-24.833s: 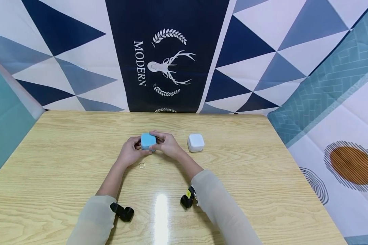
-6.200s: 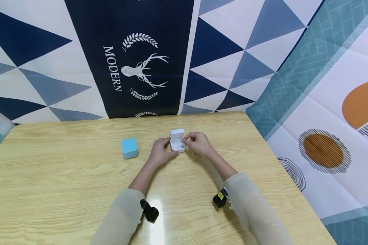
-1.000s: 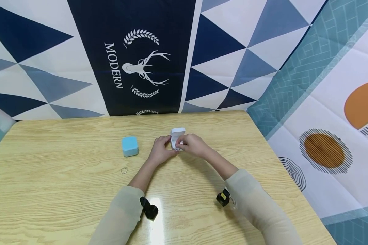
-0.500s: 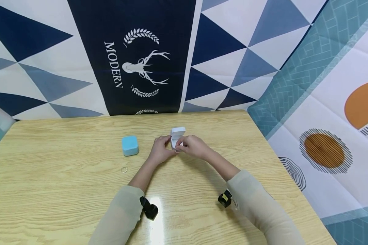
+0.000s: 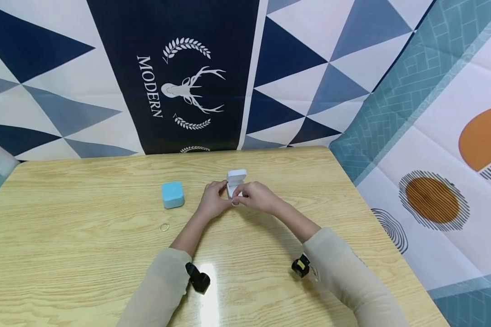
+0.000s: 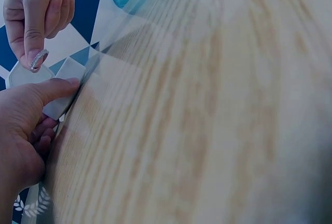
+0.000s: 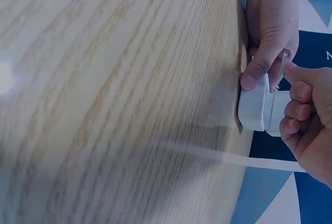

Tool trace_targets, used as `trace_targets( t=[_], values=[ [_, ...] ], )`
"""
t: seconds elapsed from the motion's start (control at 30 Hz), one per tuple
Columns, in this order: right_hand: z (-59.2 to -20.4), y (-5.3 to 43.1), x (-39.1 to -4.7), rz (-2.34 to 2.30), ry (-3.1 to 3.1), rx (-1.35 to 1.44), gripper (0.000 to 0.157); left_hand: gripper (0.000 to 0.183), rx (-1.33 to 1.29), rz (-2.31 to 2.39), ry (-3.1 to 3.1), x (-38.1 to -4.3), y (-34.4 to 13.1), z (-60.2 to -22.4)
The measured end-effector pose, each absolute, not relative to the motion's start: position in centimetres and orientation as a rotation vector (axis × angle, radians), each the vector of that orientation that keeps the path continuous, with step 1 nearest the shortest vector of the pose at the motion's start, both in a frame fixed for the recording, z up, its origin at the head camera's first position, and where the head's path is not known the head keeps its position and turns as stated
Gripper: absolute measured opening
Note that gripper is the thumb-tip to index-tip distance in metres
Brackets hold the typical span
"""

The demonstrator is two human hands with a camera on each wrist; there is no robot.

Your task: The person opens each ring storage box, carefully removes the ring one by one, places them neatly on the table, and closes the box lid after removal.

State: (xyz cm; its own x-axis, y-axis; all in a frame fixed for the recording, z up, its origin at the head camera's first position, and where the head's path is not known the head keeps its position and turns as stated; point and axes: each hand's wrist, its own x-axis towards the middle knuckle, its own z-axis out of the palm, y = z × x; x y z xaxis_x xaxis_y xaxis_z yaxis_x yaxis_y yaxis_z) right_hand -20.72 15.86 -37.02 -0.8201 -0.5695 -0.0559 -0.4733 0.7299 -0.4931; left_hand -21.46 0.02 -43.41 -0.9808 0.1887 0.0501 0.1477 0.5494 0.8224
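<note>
A small white ring box (image 5: 236, 176) stands with its lid raised near the back of the table. My left hand (image 5: 212, 200) grips the box from its left side, the thumb along the front in the left wrist view. Just above the box, my right hand (image 5: 256, 196) pinches a silver ring (image 6: 39, 60) set with small stones between thumb and forefinger. In the right wrist view the same ring (image 7: 283, 64) sits at the fingertips, clear of the box. The inside of the box is mostly hidden by the right hand.
A closed light-blue box (image 5: 172, 195) stands left of the left hand. In front of it a thin gold-coloured ring (image 5: 165, 226) lies flat on the wooden table (image 5: 86, 254). A patterned cloth hangs behind the table's back edge.
Earlier, both hands held the blue box and the white box was closed. Later the white box stood open with a ring in it. In the last second the right hand lifted the ring slightly toward me.
</note>
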Motion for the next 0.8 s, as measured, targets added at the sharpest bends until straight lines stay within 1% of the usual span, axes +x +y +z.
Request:
trace_targets(
  t=[0.27,0.8],
  values=[
    [-37.04,15.70,-20.47,-0.704,2.724,-0.856,0.016,0.072,0.294,1.451,2.721,-21.39,-0.02,-43.18],
    [-37.03,15.61,-20.22,-0.684,2.710,-0.884,0.017,0.064,0.303,1.454,2.736,-21.40,0.09,-43.28]
  ],
)
